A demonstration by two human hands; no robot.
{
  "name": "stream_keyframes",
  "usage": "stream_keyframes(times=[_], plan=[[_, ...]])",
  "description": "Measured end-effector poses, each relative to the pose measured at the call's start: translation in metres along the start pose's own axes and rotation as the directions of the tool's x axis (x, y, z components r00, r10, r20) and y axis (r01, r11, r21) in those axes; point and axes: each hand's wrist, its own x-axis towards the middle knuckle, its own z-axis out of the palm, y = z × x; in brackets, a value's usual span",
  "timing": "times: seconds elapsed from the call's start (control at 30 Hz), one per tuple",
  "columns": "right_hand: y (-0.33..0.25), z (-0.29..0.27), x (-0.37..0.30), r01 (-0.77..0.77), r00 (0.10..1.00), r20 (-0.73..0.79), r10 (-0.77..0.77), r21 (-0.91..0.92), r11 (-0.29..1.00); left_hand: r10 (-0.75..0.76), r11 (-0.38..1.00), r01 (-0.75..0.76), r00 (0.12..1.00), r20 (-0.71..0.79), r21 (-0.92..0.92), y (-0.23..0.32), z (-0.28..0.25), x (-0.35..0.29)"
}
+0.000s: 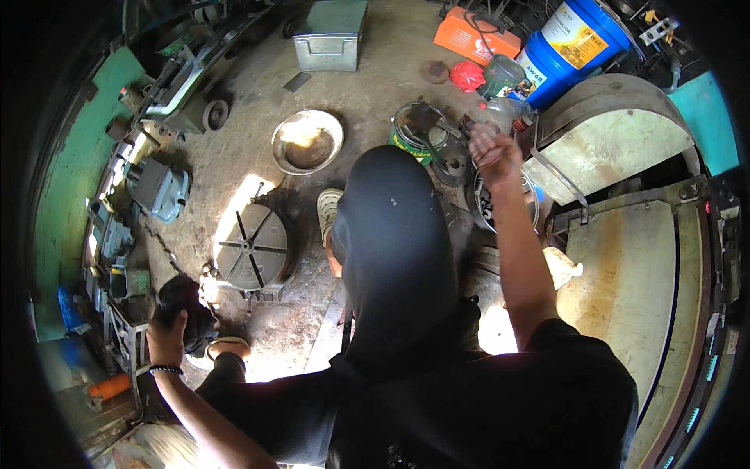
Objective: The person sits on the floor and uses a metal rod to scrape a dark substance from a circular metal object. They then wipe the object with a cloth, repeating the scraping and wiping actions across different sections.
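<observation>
Left hand (pixel 166 338), beaded bracelet at wrist, clamped around dark lumpy metal part (pixel 187 313) low at left, just beside round grey slotted machine table (pixel 251 248) on floor. Right hand (pixel 492 148) raised, fingers loosely spread, palm empty, hovering above round metal pan of dark small parts (pixel 486 205); contact with anything not discernible.

Largest to smallest: big cream-painted curved machine housing (pixel 617 148) fills right side, its edge close to right forearm, little room there. Black-trousered knee (pixel 394 234) blocks centre. One blue plastic drum with yellow label (pixel 574 47) top right. One grey metal toolbox (pixel 331 35) top centre. One orange boxy power unit (pixel 473 35) beside drum. One shallow dented steel bowl (pixel 307 141) on open concrete floor (pixel 234 164), freest patch around it. One green paint tin (pixel 414 129), tool resting on its lid, near right hand. One red crumpled bag (pixel 467 76). Left wall lined with grey machine parts, tight against left hand.
</observation>
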Motion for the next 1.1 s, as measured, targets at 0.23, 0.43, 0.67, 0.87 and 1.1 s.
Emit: stream_keyframes(times=[0.23,0.43,0.67,0.87,1.1], plan=[[0.074,-0.054,0.060,-0.044,0.948,-0.302,0.098,0.182,0.982,-0.092,0.996,0.091,0.995,0.031,0.008,-0.002,0.020,0.007],[0.089,-0.062,0.101,0.007,0.933,-0.346,0.102,0.300,0.954,-0.118,0.993,0.119,0.991,0.056,-0.021,-0.024,0.039,0.028],[0.072,-0.102,0.098,0.150,0.885,-0.463,-0.044,0.195,0.969,-0.107,0.993,0.100,0.983,0.147,0.056,-0.009,0.061,0.056],[0.059,-0.092,-0.017,0.312,0.855,0.217,-0.471,-0.940,0.134,-0.104,0.994,0.096,0.978,0.179,0.052,-0.005,0.062,0.067],[0.052,-0.141,-0.065,0.234,0.931,0.289,-0.225,-0.942,-0.240,-0.068,0.993,0.047,0.975,0.212,0.106,0.018,0.074,0.074]])
